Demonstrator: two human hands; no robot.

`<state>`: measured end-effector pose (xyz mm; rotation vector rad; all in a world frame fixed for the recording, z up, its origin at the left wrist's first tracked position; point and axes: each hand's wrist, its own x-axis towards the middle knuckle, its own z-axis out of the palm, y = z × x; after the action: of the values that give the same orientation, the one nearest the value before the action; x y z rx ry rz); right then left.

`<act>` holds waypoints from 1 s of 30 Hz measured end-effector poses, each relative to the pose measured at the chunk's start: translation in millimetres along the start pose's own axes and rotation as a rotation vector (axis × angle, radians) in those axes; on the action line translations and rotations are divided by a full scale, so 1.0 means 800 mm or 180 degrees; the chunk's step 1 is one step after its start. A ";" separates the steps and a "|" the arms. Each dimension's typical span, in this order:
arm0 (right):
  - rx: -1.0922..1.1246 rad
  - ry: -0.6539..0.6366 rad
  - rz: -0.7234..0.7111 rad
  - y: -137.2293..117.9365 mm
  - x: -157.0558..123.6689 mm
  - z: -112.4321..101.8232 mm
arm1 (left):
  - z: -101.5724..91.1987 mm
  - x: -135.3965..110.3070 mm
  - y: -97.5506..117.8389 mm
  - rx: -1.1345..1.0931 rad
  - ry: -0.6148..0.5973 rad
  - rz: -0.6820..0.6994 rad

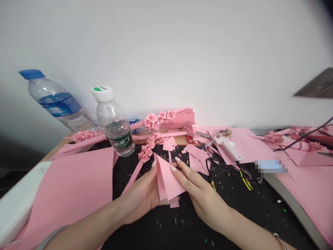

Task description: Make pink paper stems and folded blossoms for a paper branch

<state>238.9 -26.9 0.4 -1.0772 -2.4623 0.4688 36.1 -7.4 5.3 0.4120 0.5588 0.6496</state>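
Two hands in view, left hand (139, 199) and right hand (205, 205), both grasping one folded pink paper piece (168, 180) between them. Left fingers (148, 177) are curled up along its left side, right fingers (186, 173) pressed against its right side, so neither hand is released. Paper piece sits centre frame, held just above a black work mat (135, 229) littered with small scraps, and its pointed end faces the wall. Small pink scrap (174, 205) lies directly under it. Pink paper roses (145, 152) on a narrow pink strip sit just past the left fingers. More rose-trimmed pink paper strips (156, 119) are heaped against the white wall (166, 45) at the back of the wooden tabletop (58, 151). Upright water bottle with white cap (114, 121) stands left of centre, beside a tilted bottle with blue cap (53, 99). White hot glue gun (226, 144) lies on pink sheets to the right, with black cords (234, 170) and yellow wires (246, 181) nearby. Large pink sheet (70, 194) covers the left side of the tabletop, another (312, 198) covers the right. Pixelated patch (272, 166) at right, can't tell what's under it
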 end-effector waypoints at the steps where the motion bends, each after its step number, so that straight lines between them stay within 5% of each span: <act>1: -0.0055 -0.0113 -0.0024 -0.002 0.001 -0.002 | -0.001 0.000 -0.001 0.0005 -0.0047 0.0035; 5: 0.0039 -0.0397 -0.0140 -0.007 0.003 -0.009 | -0.003 0.000 -0.005 0.0277 0.0102 0.0152; 8: 0.0302 -0.0138 -0.0138 -0.005 -0.003 -0.007 | -0.005 0.000 -0.008 0.0424 0.0355 0.0106; 13: 0.0951 0.0612 0.0867 -0.005 -0.012 0.000 | -0.007 0.001 -0.008 0.0614 0.0410 0.0013; 21: 0.3305 -0.0003 0.1940 -0.006 -0.007 0.016 | -0.007 0.000 -0.009 0.0636 0.0317 -0.0014; 30: 0.2515 0.0283 0.1884 -0.013 -0.007 0.014 | -0.005 -0.002 -0.010 0.1099 0.0242 -0.0097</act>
<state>231.0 -39.2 -5.7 -1.3694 -1.5657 1.3810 36.1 -13.7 -1.0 0.7030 0.7518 0.5411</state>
